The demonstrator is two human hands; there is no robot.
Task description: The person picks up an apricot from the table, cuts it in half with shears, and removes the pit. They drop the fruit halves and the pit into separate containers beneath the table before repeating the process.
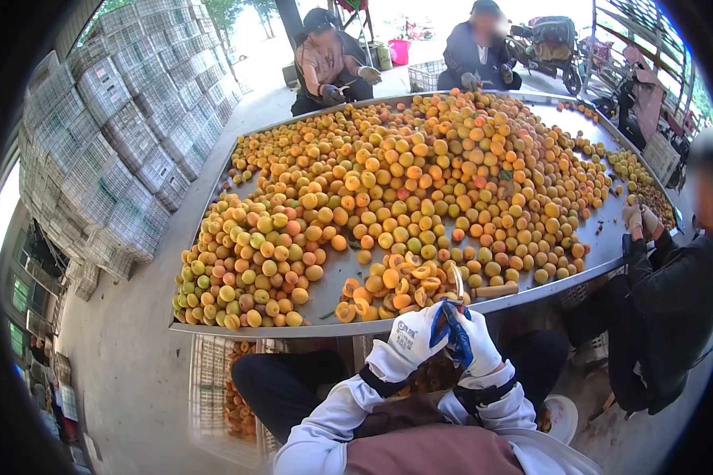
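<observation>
My left hand and my right hand, in white gloves with blue palms and fingertips, meet at the table's near edge. Both have their fingers closed. A thin curved knife blade sticks up from between them, apparently from my right hand; its grip is hidden. Whatever my left fingers pinch is too covered to make out. Just beyond lie halved apricots in a small heap. A wooden handle rests on the metal table to the right. Whole apricots are piled across the table.
Below the table, a crate stands beside cut apricots. Tall stacks of crates line the left. Two people sit across the table; another person works close on my right.
</observation>
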